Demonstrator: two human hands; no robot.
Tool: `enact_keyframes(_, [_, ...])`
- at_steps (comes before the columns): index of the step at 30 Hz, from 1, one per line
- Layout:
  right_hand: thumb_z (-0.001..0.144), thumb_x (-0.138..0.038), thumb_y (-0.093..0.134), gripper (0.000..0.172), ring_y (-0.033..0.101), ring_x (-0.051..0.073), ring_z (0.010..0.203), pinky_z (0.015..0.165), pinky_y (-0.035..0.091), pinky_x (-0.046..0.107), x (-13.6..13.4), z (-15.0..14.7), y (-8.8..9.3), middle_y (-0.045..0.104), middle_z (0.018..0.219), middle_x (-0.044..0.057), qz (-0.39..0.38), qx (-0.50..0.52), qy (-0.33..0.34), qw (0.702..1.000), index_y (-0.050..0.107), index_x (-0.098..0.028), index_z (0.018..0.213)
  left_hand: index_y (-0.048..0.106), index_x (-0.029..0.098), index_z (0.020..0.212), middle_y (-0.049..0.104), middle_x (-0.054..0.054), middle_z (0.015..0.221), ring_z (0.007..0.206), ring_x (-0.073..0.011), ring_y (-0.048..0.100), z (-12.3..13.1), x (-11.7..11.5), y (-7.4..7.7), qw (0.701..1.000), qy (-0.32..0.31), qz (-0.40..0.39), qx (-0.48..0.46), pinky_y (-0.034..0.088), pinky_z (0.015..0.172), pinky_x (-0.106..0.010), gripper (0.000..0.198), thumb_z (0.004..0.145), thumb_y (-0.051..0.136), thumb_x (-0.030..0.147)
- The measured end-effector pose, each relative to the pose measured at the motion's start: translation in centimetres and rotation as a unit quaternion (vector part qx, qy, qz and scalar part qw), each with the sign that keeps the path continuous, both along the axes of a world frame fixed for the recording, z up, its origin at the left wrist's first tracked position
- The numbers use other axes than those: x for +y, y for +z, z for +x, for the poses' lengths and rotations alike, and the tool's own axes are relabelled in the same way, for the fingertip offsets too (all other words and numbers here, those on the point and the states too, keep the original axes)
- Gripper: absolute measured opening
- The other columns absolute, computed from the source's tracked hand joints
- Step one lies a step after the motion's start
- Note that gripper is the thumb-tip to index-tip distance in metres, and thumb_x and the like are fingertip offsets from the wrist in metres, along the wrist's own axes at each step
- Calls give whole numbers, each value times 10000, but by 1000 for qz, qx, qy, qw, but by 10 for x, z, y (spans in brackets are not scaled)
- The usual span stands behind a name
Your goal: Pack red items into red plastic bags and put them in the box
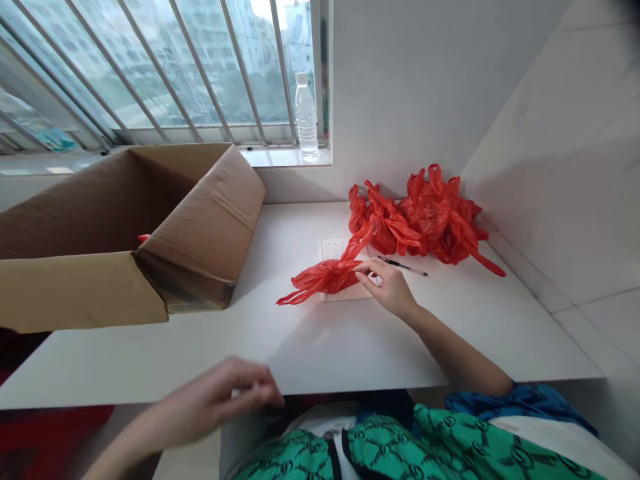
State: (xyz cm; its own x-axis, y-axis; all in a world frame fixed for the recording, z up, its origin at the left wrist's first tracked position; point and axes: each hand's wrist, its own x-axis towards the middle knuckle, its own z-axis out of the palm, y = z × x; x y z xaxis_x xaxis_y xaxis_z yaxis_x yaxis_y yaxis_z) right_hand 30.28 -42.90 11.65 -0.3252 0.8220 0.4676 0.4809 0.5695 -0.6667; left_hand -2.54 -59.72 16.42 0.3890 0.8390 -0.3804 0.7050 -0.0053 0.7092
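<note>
Right hand (389, 288) on red bag (325, 277), white table (300, 347) under barred window (150, 67)

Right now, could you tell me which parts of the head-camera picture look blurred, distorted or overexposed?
Head view: the left hand by the table is motion-blurred; the right hand pinching the red bag is sharp; the window bars splay from wide-angle distortion.

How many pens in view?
1: the pen lies on the table, just beyond the right hand and in front of the bag pile. More could be hidden under the bags or inside the box.
</note>
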Motion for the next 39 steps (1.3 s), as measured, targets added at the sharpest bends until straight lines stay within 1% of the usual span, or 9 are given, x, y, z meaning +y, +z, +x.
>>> enact_keyframes(2, [952, -323, 532, 168, 638, 177, 781, 604, 472, 279, 7, -7, 5, 695, 942, 31, 12, -8, -3, 1000, 679, -247, 981, 764, 305, 902, 739, -19, 855, 741, -183, 665, 4, 39, 26, 998, -20, 46, -48, 530, 682, -285, 319, 934, 476, 438])
enact_keyframes(4, [959, -323, 526, 174, 640, 169, 771, 655, 471, 285, 16, -16, 11, 698, 947, 30, 28, -28, -15, 999, 680, -244, 977, 735, 255, 873, 714, -28, 809, 682, -170, 632, 20, 87, 35, 975, 54, 205, -70, 506, 633, -267, 325, 931, 488, 459])
enact_keyframes(8, [952, -365, 558, 175, 649, 186, 819, 711, 449, 303, 30, -33, 9, 704, 984, 37, 44, -108, -47, 992, 681, -243, 974, 715, 255, 1057, 687, -58, 1033, 879, -207, 649, 60, 172, 9, 946, 8, 325, -10, 519, 744, -294, 297, 875, 576, 444])
enact_keyframes(11, [924, -413, 607, 187, 647, 200, 829, 677, 429, 297, 34, -41, -3, 699, 943, 37, 28, -163, -51, 985, 676, -239, 935, 734, 276, 1001, 698, -40, 969, 908, -215, 640, 74, 202, -19, 942, -41, 328, 58, 499, 794, -301, 212, 858, 613, 376])
enact_keyframes(16, [942, -325, 595, 99, 651, 182, 821, 701, 442, 287, 35, -34, -10, 696, 933, 16, 18, -121, -44, 992, 662, -254, 942, 730, 244, 908, 702, -24, 868, 788, -171, 634, 62, 215, -40, 942, 6, 336, -17, 494, 756, -280, 190, 884, 577, 355])
enact_keyframes(22, [966, -313, 537, 176, 632, 177, 780, 702, 459, 302, 34, 2, 2, 661, 916, 29, 27, -65, -119, 990, 699, -259, 1007, 675, 198, 1014, 637, 4, 739, 695, -148, 615, 26, 224, -51, 919, 166, 323, -152, 519, 717, -278, 290, 874, 581, 434])
enact_keyframes(29, [883, -467, 650, 250, 598, 248, 971, 845, 420, 388, 22, -12, 12, 691, 1013, 48, 33, -122, -98, 987, 693, -264, 1024, 587, 248, 1257, 570, -91, 1300, 1202, -244, 535, 55, 198, -42, 893, 38, 446, -53, 407, 1048, -404, 366, 929, 555, 408])
enact_keyframes(33, [907, -322, 636, 162, 615, 228, 964, 809, 390, 360, 26, -37, 13, 704, 994, 47, 32, -155, -93, 983, 677, -228, 1033, 662, 288, 1184, 659, -66, 1189, 1101, -269, 561, 83, 202, -39, 873, -52, 481, 63, 376, 991, -428, 291, 904, 626, 357])
enact_keyframes(39, [882, -159, 568, 164, 629, 166, 796, 792, 394, 329, 36, -24, 9, 697, 887, 9, -6, -127, -98, 987, 698, -226, 956, 715, 215, 946, 705, -39, 899, 855, -186, 625, 54, 220, -47, 883, 86, 460, -48, 433, 857, -338, 215, 954, 532, 327])
